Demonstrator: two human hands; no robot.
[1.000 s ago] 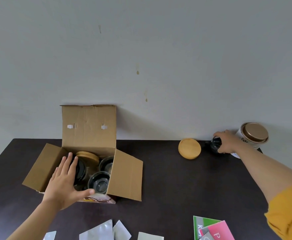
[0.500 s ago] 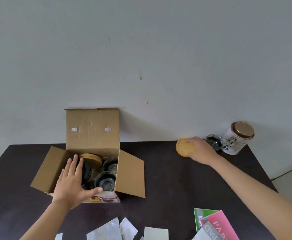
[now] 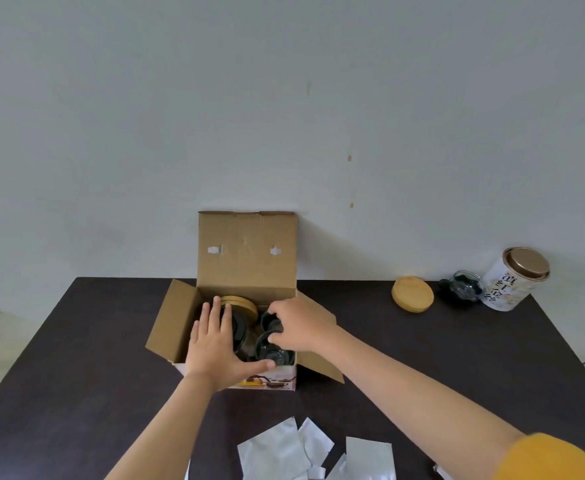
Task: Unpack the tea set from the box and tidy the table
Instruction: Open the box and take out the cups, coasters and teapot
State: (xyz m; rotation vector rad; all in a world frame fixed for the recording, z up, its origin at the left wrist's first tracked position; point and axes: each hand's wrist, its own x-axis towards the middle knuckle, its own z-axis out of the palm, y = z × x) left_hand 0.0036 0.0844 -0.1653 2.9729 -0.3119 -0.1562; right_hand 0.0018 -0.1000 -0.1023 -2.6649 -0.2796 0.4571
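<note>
Cardboard box (image 3: 246, 252) with glass cups (image 3: 270, 353), perhaps three.

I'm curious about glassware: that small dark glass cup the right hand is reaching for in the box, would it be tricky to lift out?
Probably a little. The glass cup looks thin and smooth, so likely fragile and somewhat slippery. It sits close beside another cup in the cardboard box, so it may clink on the way out. It looks small under the right hand, so probably light.

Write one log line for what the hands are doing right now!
step: unpacking | left hand: flat on cardboard box contents | right hand: fingers on glass cup inside box | out already: wooden lid, small glass cup, tea tin
</note>
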